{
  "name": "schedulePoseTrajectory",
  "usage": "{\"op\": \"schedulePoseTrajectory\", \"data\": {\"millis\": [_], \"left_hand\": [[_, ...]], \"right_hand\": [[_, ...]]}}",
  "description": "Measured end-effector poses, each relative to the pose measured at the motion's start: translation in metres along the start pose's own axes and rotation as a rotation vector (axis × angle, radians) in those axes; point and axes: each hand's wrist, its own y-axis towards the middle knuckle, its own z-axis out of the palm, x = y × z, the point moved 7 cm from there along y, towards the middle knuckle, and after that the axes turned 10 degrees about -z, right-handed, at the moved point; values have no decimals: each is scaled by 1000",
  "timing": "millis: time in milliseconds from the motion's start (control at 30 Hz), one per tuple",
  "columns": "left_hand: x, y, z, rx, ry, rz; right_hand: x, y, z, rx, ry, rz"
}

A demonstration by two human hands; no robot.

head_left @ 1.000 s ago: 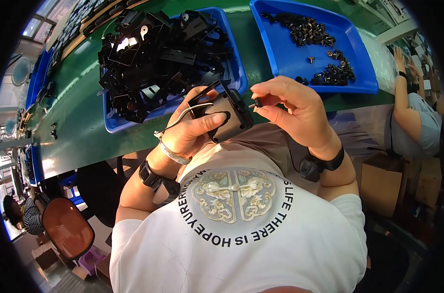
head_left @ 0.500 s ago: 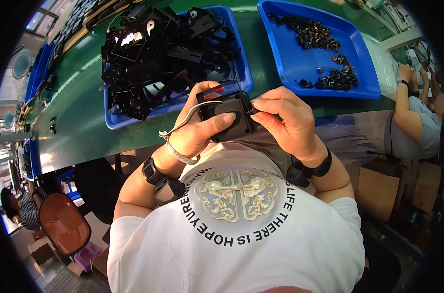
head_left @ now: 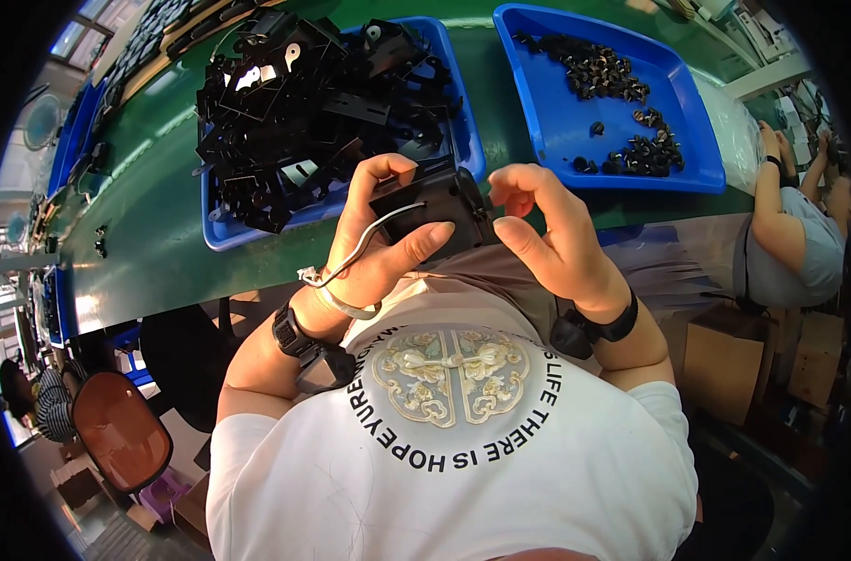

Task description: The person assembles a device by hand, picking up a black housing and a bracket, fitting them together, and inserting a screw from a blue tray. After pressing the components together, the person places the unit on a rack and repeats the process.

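My left hand point(head_left: 374, 245) is closed round a small black box-shaped housing point(head_left: 437, 210), its thumb flat across the near face. A thin white cable point(head_left: 365, 236) comes out of the housing and hangs over my left wrist. Just off the housing's right side, my right hand point(head_left: 558, 229) has its thumb and forefinger apart, with nothing plain between them. A dark knob-like part point(head_left: 487, 200) shows at that side; how it is fixed is too small to tell.
A blue tray point(head_left: 477, 154) heaped with black metal brackets point(head_left: 304, 103) stands beyond my left hand. Another blue tray point(head_left: 575, 107) at the right holds loose black thumbscrews point(head_left: 645, 154). Both rest on a green table point(head_left: 154, 234). A co-worker point(head_left: 781, 206) sits at far right, near cardboard boxes point(head_left: 725, 360).
My right thumb and fingers have parted from a pinch at the housing's right side. The housing has tilted in my left hand, and more of its cable side shows.
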Motion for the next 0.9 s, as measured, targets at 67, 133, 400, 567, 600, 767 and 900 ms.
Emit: {"op": "schedulePoseTrajectory", "data": {"millis": [67,133,400,567,600,767,900], "left_hand": [[-4,1,0,12,126,54],[-11,1,-3,7,215,108],[-18,-4,-1,24,300,170],[-21,-6,-1,25,321,117],[-20,-5,-3,25,287,104],[-25,-6,-3,27,397,149],[-34,-10,-5,-16,466,236]], "right_hand": [[5,4,-2,-66,7,-97],[-3,-1,2,69,-141,-39],[-2,-1,5,51,-158,15],[-6,1,7,90,-141,7],[-4,0,11,86,-140,-2],[-14,0,17,26,3,85],[-18,2,23,82,6,54]]}}
